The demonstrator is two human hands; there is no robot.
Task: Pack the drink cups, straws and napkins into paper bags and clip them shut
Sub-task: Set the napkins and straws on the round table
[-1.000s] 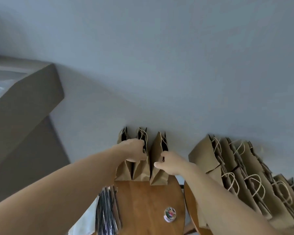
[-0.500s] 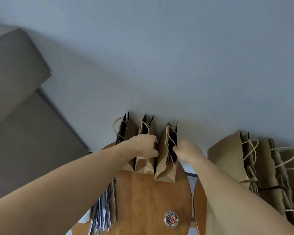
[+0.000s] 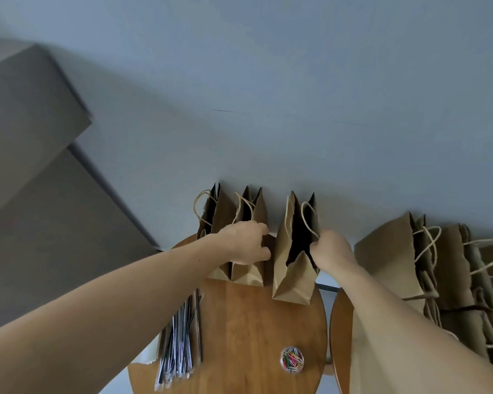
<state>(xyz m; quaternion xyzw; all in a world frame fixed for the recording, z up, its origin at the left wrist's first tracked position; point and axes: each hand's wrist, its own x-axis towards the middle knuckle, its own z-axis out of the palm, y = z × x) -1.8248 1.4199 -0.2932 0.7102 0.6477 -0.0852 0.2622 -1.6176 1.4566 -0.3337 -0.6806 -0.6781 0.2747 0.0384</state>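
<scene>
Three brown paper bags with cord handles stand at the back of a round wooden table [image 3: 248, 331], against the wall. My left hand [image 3: 246, 243] is closed on the front of the middle bag [image 3: 249, 275], beside the leftmost bag [image 3: 211, 211]. My right hand [image 3: 329, 248] grips the right edge of the rightmost bag [image 3: 292, 280], which gapes open and stands a little apart from the other two. A bundle of wrapped straws [image 3: 180, 339] lies at the table's left edge. A small clear tub of coloured paper clips [image 3: 291, 359] sits near the front.
A stack of flat empty paper bags [image 3: 450, 268] with cord handles leans at the right on a second wooden table [image 3: 339, 336]. A large cardboard box [image 3: 26, 137] fills the left. A white sheet [image 3: 147, 354] lies under the straws.
The rightmost bag has been pulled to the right, away from the middle bag, and its mouth stands wider. My left hand stays on the middle bag. The camera has shifted a little.
</scene>
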